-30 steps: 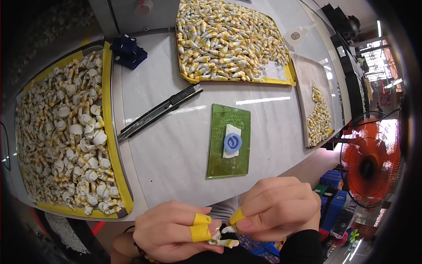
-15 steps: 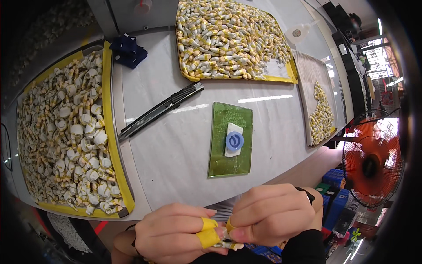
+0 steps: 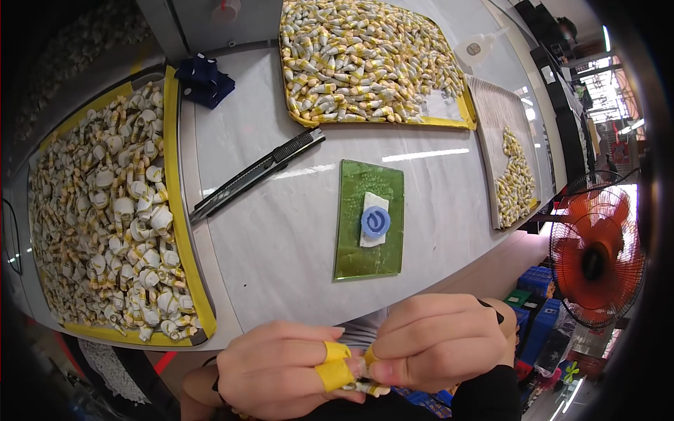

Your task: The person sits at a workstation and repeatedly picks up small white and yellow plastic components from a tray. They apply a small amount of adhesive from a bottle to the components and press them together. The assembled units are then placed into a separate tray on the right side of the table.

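Observation:
Close to my body, below the table's front edge, my left hand [image 3: 281, 365] and my right hand [image 3: 435, 340] meet fingertip to fingertip. Yellow tape wraps fingers of the left hand, and a yellow patch shows at the right fingertips too. Both hands are closed. Small white pieces [image 3: 373, 389] poke out under the left fingers, partly hidden; they resemble the small pieces in the trays. The right thumb and finger pinch at the same spot, but what lies between them is too covered to name. Beyond the hands, a green glass plate [image 3: 351, 245] carries a white pad [image 3: 375, 199] and blue round mould-like piece [image 3: 375, 222].
A black utility knife [image 3: 260, 172] lies left of the plate. Yellow-edged trays [image 3: 184, 224] of small white-and-yellow pieces stand left and at the back. A lined tray [image 3: 484, 105], a white bottle [image 3: 474, 50] and an orange fan [image 3: 595, 259] are rightward; dark blue cloth [image 3: 203, 81] lies back left.
My hands stay pinched together, with only a slight shift of the fingers. The table's contents keep their places; the view has moved a little.

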`<state>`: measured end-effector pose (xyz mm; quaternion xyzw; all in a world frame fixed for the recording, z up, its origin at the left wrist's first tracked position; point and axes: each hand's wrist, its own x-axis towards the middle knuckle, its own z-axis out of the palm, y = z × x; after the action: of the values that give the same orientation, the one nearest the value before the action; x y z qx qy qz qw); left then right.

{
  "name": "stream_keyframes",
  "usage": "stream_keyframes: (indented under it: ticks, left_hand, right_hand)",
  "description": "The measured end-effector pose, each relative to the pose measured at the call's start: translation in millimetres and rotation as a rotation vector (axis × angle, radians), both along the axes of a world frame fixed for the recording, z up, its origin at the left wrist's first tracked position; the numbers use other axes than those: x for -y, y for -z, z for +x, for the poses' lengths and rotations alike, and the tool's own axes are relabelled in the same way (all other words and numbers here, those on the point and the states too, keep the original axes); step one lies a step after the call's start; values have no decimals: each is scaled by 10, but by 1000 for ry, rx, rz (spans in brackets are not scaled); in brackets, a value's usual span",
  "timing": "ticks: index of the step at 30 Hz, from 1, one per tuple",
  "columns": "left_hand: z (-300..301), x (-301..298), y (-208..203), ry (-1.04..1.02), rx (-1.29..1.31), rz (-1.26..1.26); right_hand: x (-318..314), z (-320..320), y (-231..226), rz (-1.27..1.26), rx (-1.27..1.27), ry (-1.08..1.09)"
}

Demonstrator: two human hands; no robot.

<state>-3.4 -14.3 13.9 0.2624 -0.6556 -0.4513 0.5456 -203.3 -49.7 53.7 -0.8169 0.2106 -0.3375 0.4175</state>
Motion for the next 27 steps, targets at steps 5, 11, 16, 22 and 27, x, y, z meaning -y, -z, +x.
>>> stream_keyframes:
  ticks: [5,11,16,22,27]
  left_hand:
    - [-24,7,67,-65,185,33]
    - [5,-14,161,-21,150,47]
    - [50,-41,136,262,-144,556]
    - [42,-23,135,295,-268,597]
    - [39,10,141,357,-228,602]
  right_hand:
    - [-112,16,-93,-58,-157,208]
    - [-113,-32,-44,-11,-118,132]
    - [115,-40,56,196,57,75]
    - [128,-5,49,415,36,-98]
    - [150,14,55,425,-7,-135]
